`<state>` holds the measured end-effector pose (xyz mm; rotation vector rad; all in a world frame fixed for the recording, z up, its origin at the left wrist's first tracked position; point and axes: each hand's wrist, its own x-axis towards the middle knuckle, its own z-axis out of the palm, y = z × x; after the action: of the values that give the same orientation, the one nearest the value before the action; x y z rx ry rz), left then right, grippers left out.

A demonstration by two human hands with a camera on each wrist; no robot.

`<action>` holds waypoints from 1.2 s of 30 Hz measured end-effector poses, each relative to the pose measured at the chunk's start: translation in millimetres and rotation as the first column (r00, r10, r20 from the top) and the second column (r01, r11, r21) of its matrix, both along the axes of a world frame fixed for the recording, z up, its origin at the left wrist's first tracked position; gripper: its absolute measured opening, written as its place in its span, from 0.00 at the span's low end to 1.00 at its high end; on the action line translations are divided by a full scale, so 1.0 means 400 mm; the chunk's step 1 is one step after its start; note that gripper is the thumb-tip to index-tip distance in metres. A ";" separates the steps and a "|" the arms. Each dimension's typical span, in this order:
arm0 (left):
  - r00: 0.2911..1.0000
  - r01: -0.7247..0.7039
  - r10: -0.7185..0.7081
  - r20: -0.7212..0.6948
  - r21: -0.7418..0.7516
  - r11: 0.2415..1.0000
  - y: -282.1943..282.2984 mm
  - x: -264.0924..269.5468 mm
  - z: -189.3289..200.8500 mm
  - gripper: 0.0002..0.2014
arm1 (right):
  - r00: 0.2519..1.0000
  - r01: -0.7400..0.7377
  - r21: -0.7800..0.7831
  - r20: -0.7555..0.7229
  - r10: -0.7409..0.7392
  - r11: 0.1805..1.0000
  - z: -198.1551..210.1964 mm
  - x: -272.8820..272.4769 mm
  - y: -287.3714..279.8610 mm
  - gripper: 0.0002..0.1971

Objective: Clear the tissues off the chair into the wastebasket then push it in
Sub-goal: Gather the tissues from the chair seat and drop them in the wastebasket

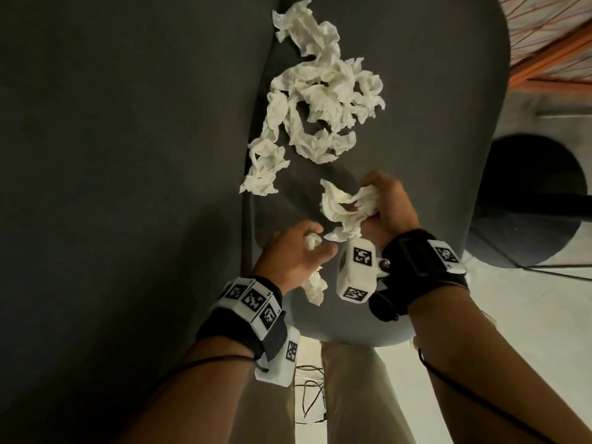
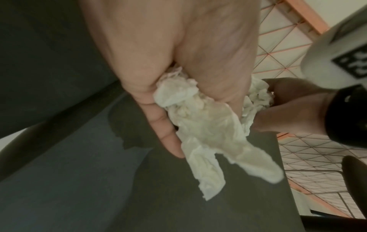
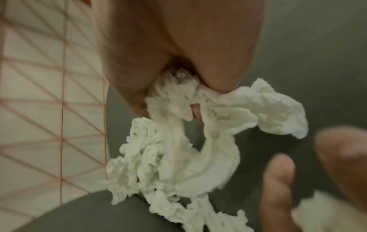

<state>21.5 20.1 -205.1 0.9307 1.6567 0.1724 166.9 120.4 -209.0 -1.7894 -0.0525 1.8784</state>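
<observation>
Several crumpled white tissues (image 1: pixel 323 100) lie in a loose heap on the dark grey chair seat (image 1: pixel 426 149). My right hand (image 1: pixel 381 203) grips a bunch of tissues (image 1: pixel 342 206) just above the seat's near part; the right wrist view shows that bunch (image 3: pixel 198 141) trailing from the curled fingers. My left hand (image 1: pixel 298 251) is curled round a smaller tissue (image 1: pixel 315 283) whose end hangs below the fist, seen close in the left wrist view as a limp tissue (image 2: pixel 208 135). A round black wastebasket (image 1: pixel 531 200) stands on the floor to the right of the chair.
The chair's dark backrest (image 1: pixel 112 155) fills the left side of the head view. An orange-lined patterned rug (image 1: pixel 551 36) lies at the far right. Pale floor (image 1: pixel 528 315) and my trouser legs (image 1: pixel 352 395) show beneath the seat's front edge, with thin cables (image 1: pixel 309 389) on the floor.
</observation>
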 end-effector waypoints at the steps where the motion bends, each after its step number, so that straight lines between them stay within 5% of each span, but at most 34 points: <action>1: 1.000 0.023 -0.023 -0.006 -0.004 1.000 0.010 0.006 0.001 0.27 | 1.000 -0.002 -0.003 -0.022 0.002 1.000 0.006 0.002 -0.005 0.05; 4: 0.995 0.100 -0.100 0.030 0.007 0.995 0.041 0.029 0.013 0.25 | 0.979 0.132 0.029 -0.159 -0.125 0.991 0.021 0.006 -0.022 0.09; 8: 0.992 0.117 -0.121 0.035 0.109 0.987 0.068 0.061 0.023 0.07 | 0.938 0.273 0.127 -0.255 -0.235 0.954 0.029 0.016 -0.047 0.16; 11: 0.999 0.040 -0.045 0.026 0.166 0.985 0.083 0.066 0.030 0.05 | 0.996 0.085 0.299 -0.004 -0.087 0.951 0.028 0.032 -0.068 0.20; 15: 0.996 0.082 -0.090 0.025 0.226 0.971 0.098 0.072 0.058 0.05 | 0.959 -0.230 0.337 0.239 0.154 0.913 0.048 0.045 -0.107 0.17; 19: 0.974 0.225 -0.217 -0.062 0.230 0.947 0.105 0.087 0.093 0.06 | 0.940 -0.288 0.299 0.272 0.208 0.910 0.095 0.044 -0.149 0.09; 23: 0.923 0.380 -0.363 -0.124 0.159 0.911 0.082 0.131 0.120 0.12 | 0.952 -0.261 0.301 0.234 0.195 0.917 0.120 0.089 -0.203 0.18; 26: 0.950 0.312 -0.307 -0.055 0.158 0.937 0.057 0.159 0.123 0.18 | 0.969 -0.142 0.263 0.232 0.081 0.954 0.106 0.140 -0.240 0.05; 29: 0.959 0.280 -0.283 0.019 0.090 0.956 0.029 0.179 0.123 0.25 | 0.977 0.021 0.198 0.204 -0.063 0.980 0.088 0.204 -0.300 0.10; 31: 0.961 0.269 -0.272 0.058 0.057 0.962 0.003 0.194 0.118 0.18 | 0.975 0.149 0.179 0.140 -0.175 0.973 0.091 0.245 -0.350 0.13; 36: 0.961 0.273 -0.263 -0.090 0.130 0.953 -0.061 0.259 0.101 0.16 | 0.910 0.356 0.180 0.154 -0.384 0.917 0.100 0.345 -0.508 0.18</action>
<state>125.1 -4.4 -164.7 1.2728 1.5795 0.0727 304.9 -82.7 -168.9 -1.7264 0.0748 1.3998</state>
